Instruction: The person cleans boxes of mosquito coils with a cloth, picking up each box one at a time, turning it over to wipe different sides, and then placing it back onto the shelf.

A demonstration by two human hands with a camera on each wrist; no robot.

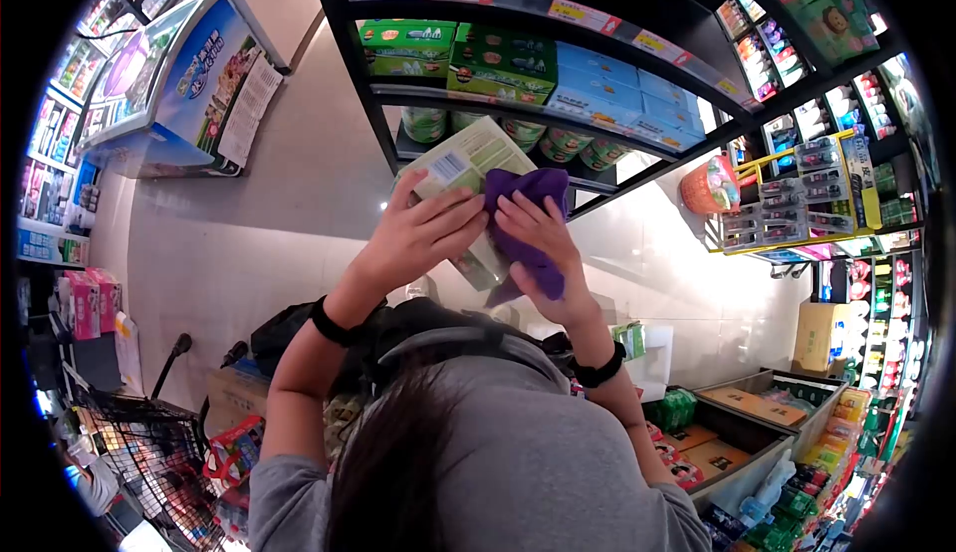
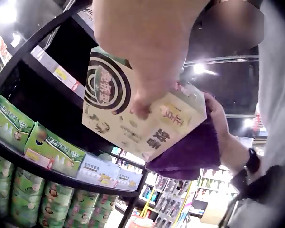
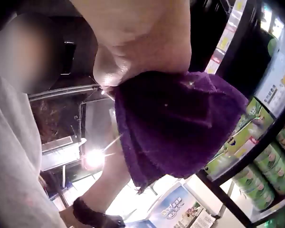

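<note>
In the head view a pale green and white box (image 1: 466,161) with a barcode is held tilted in front of the body. My left hand (image 1: 426,228) grips it from the left, fingers across its face. In the left wrist view the box (image 2: 118,130) shows a black ring design and large characters, with fingertips pressed on that side. My right hand (image 1: 543,243) holds a purple cloth (image 1: 546,189) against the box's right side. The cloth (image 3: 175,128) hangs in folds below the palm in the right wrist view, hiding the box there.
A black shelf rack (image 1: 588,124) stands just ahead, with green boxes (image 1: 503,59), light blue boxes (image 1: 617,89) and stacked green cans. To the left is a display freezer (image 1: 199,84). A wire cart (image 1: 149,452) stands at lower left; an orange basket (image 1: 709,186) and yellow rack are at right.
</note>
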